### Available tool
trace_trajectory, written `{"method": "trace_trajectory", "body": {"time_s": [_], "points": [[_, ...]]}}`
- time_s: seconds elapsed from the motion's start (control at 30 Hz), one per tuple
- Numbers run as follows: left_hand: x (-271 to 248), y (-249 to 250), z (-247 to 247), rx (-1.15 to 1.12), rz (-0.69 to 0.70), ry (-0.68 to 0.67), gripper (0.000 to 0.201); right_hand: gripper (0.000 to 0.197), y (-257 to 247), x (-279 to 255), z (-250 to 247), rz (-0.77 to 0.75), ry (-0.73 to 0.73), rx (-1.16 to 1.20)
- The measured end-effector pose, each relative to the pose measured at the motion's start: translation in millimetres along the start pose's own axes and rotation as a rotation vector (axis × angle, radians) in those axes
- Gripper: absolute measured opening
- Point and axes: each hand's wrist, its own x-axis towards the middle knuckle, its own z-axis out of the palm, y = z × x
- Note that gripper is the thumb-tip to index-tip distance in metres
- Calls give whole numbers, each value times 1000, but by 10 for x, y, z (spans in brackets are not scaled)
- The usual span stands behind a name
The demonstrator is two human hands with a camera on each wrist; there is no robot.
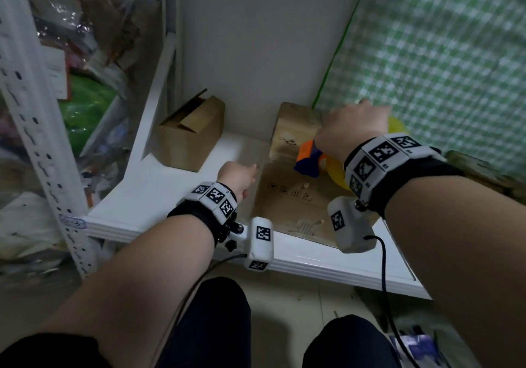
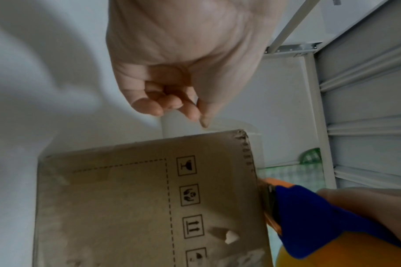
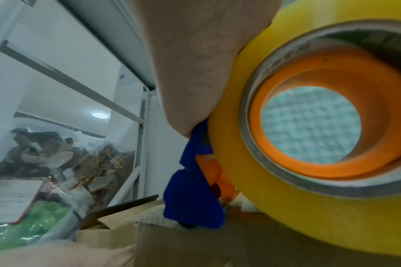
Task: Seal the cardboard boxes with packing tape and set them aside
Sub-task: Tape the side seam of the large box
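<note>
A closed brown cardboard box (image 1: 290,197) with printed handling symbols (image 2: 190,196) lies on a white shelf (image 1: 170,194). My right hand (image 1: 353,131) grips an orange and blue tape dispenser (image 1: 310,160) carrying a yellow tape roll (image 3: 263,216). The dispenser's blue front (image 3: 190,207) rests on the box top near its far end. My left hand (image 1: 239,177) hovers at the box's left edge with its fingers (image 2: 172,106) curled; I see nothing held in them. A second, smaller box (image 1: 187,137) stands at the back left with its flaps open.
Clear plastic bags of goods (image 1: 85,97) fill the space left of a perforated white upright (image 1: 37,128). A green checked sheet (image 1: 441,54) hangs on the right. The shelf's front edge (image 1: 313,265) runs just above my knees.
</note>
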Motion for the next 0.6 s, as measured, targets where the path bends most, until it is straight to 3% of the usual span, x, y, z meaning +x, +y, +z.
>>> {"method": "trace_trajectory", "body": {"time_s": [0.27, 0.37, 0.47, 0.53, 0.6], "points": [[15, -72, 33, -23, -37, -120, 24, 37, -12, 22, 40, -2, 57, -26], [-11, -32, -40, 97, -48, -156, 19, 40, -11, 31, 43, 6, 46, -34], [60, -18, -107, 339, 59, -103, 19, 40, -8, 42, 40, 17, 49, -40], [86, 27, -113, 283, 128, -79, 23, 39, -9, 45, 41, 18, 46, -44], [3, 99, -90, 52, 182, -163, 32, 40, -11, 45, 46, 20, 44, -41]]}}
